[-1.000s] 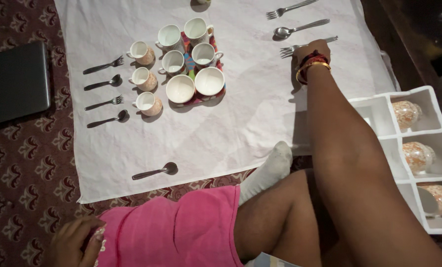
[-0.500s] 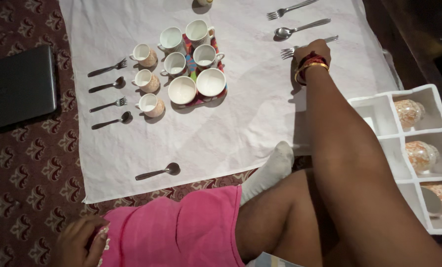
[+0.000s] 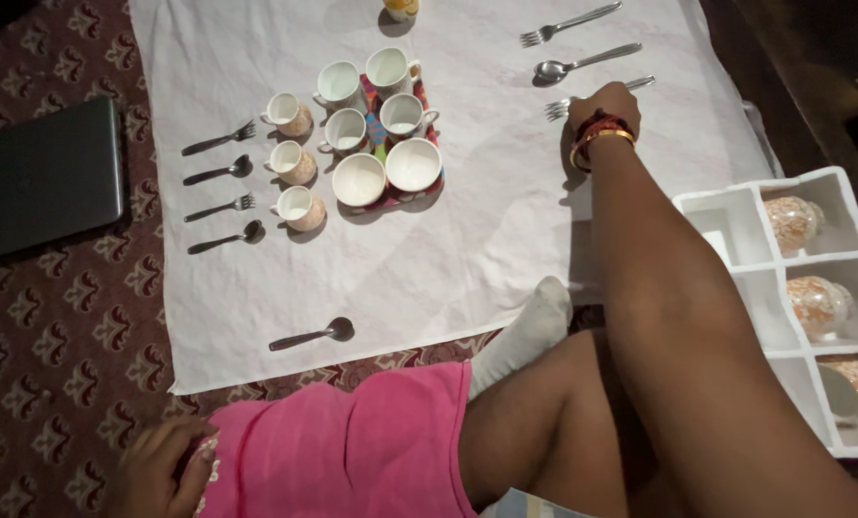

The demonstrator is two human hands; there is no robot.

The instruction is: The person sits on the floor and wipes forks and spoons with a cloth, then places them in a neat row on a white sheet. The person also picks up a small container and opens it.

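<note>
1. Your right hand [image 3: 606,104] rests knuckles-up on the fork [image 3: 597,94]. The fingers curl over the middle of the handle, but whether they actually pinch it or only press on it is hidden under the hand.
2. Over the last second little has changed: the hand has stayed on that fork and the fork has kept its place, so the work has not moved on.
3. The fork is slim, shiny metal, lying flat on the white cloth [image 3: 467,240], tines poking out left of your hand, handle tip to the right.
4. Just beyond it lie a spoon [image 3: 584,61] and another fork [image 3: 569,23].
5. Your left hand [image 3: 160,465] lies loosely curled and empty by your pink shorts [image 3: 343,441], well apart.
</note>
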